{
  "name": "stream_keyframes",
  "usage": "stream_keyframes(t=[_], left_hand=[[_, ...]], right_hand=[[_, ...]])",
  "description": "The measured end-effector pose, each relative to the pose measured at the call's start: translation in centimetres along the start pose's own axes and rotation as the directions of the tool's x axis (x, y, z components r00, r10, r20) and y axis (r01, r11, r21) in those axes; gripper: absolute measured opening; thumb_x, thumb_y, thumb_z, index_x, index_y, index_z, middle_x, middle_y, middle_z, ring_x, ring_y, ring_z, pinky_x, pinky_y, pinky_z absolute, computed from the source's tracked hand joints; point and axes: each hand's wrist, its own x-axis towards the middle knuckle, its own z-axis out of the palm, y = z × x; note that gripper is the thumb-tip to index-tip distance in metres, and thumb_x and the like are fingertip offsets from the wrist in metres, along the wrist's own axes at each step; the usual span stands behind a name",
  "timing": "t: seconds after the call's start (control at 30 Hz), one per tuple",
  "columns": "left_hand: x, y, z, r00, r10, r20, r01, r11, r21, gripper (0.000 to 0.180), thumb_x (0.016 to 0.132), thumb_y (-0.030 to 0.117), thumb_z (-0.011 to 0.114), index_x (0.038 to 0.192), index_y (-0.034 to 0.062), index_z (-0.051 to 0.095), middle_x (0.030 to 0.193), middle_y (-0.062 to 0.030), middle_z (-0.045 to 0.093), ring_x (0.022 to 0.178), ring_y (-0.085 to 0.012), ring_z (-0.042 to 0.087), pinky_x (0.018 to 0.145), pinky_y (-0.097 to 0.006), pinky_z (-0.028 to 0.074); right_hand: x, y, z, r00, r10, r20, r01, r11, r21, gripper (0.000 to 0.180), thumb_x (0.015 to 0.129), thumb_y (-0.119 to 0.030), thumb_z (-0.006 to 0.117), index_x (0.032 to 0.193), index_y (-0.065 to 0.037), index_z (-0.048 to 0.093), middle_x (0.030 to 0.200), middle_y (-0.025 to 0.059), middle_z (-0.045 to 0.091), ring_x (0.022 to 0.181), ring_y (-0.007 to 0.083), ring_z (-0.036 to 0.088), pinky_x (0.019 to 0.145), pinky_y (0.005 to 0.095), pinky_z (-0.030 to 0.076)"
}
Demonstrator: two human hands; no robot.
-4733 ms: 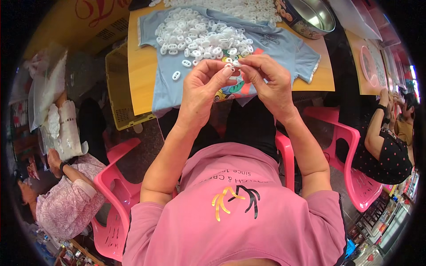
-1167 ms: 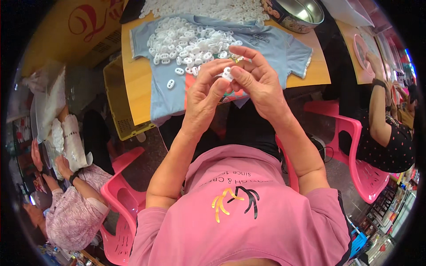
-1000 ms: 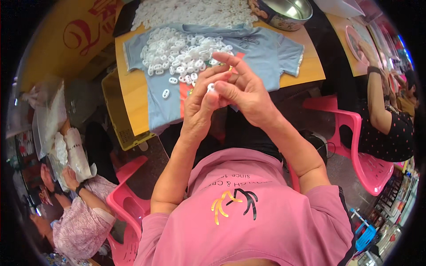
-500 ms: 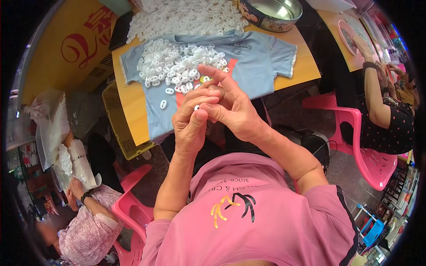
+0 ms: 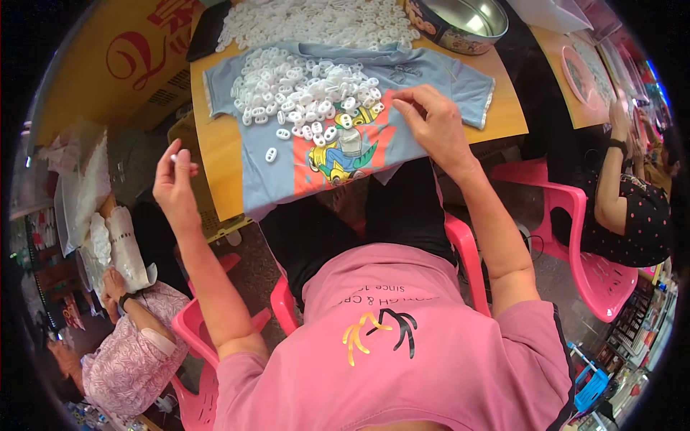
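My left hand (image 5: 177, 185) is raised off the table's left side, thumb and fingers pinched on a small white plastic piece (image 5: 175, 157). My right hand (image 5: 437, 128) hovers over the right half of a grey-blue T-shirt (image 5: 269, 176), thumb and index finger stretched toward the pile with a slight gap between their tips. I see nothing in that hand. A heap of white oval two-hole plastic pieces (image 5: 302, 90) lies on the shirt, beside its orange and yellow cartoon print (image 5: 345, 159). One loose piece (image 5: 271, 154) lies apart at the left.
More white pieces (image 5: 309, 25) cover the table's (image 5: 219, 176) far side. A round metal tin (image 5: 463, 32) stands at the back right. A yellow crate (image 5: 223, 231) is below the table's left edge. People (image 5: 140, 352) sit on both sides, near pink chairs (image 5: 575, 237).
My hands were together above the shirt's front edge around a white piece. Now they are apart: the left has swung left with a piece, the right has moved right, uncovering the print.
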Motion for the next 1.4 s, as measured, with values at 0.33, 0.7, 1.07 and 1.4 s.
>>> stream_keyframes(t=[0.33,0.7,1.07,1.4], left_hand=[[0.2,-3.2,-2.6,0.982,0.172,-0.081,-0.116,0.879,0.463,0.049,0.093,0.023,0.063,0.135,0.0017,0.049,0.133,-0.0156,0.048,0.120,-0.0256,0.049,0.101,-0.035,0.041],[-7.6,5.5,11.4,0.944,0.053,0.325,0.027,0.971,-0.236,0.018,0.094,0.006,0.058,0.111,0.0007,0.062,0.095,-0.0027,0.063,0.084,-0.0077,0.058,0.076,-0.021,0.047],[-9.1,5.5,17.8,0.694,0.618,0.370,-0.613,0.776,-0.145,0.024,0.080,-0.009,0.065,0.101,0.0026,0.063,0.093,-0.0130,0.062,0.083,-0.0278,0.062,0.065,-0.033,0.051],[-10.0,4.2,17.1,0.743,0.485,0.461,-0.410,0.874,-0.260,0.019,0.083,-0.008,0.064,0.100,0.0008,0.061,0.091,-0.0094,0.062,0.076,-0.0176,0.063,0.064,-0.028,0.051]], right_hand=[[0.9,-0.5,0.8,0.967,-0.220,0.132,0.254,0.895,-0.367,0.013,0.082,-0.019,0.069,0.090,-0.008,0.070,0.087,0.0078,0.063,0.075,0.0265,0.063,0.066,0.0358,0.050],[1.0,-0.6,0.4,0.989,0.030,0.147,-0.032,0.999,0.017,0.019,0.091,-0.021,0.064,0.091,-0.002,0.066,0.078,0.0015,0.061,0.065,0.0108,0.054,0.060,0.0244,0.044],[-2.1,-3.4,-0.5,0.771,0.342,0.537,-0.627,0.553,0.548,0.022,0.097,-0.028,0.057,0.094,-0.006,0.062,0.077,-0.0039,0.056,0.064,0.0035,0.050,0.055,0.0194,0.041],[-1.5,-0.8,-1.6,0.907,0.271,0.324,-0.331,0.932,0.148,0.024,0.094,-0.027,0.061,0.090,-0.003,0.065,0.074,-0.0019,0.059,0.065,0.0072,0.055,0.056,0.0225,0.043]])
